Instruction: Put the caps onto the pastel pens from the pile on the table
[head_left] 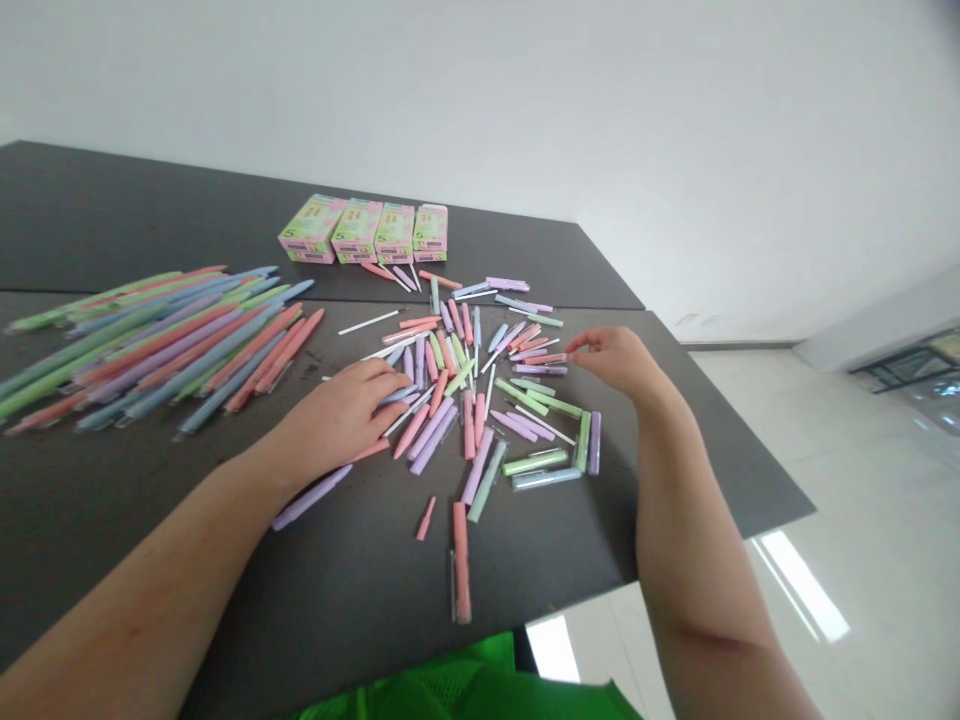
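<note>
Loose pen parts in pink, purple, green and blue lie scattered over the dark table, with thin white refills among them. My left hand rests at the left side of this scatter, its fingers curled around a blue pen part. The thumb side partly hides what lies beneath. At the right side, my right hand has its fingertips together at the end of a red pen barrel. Near the front edge lies a red pen barrel with a clear clip, and a small red tip piece is beside it.
A pile of assembled-looking pens covers the left of the table. Several pink-and-green boxes stand in a row at the back. Beyond the table's right edge is a pale tiled floor; a white wall rises behind.
</note>
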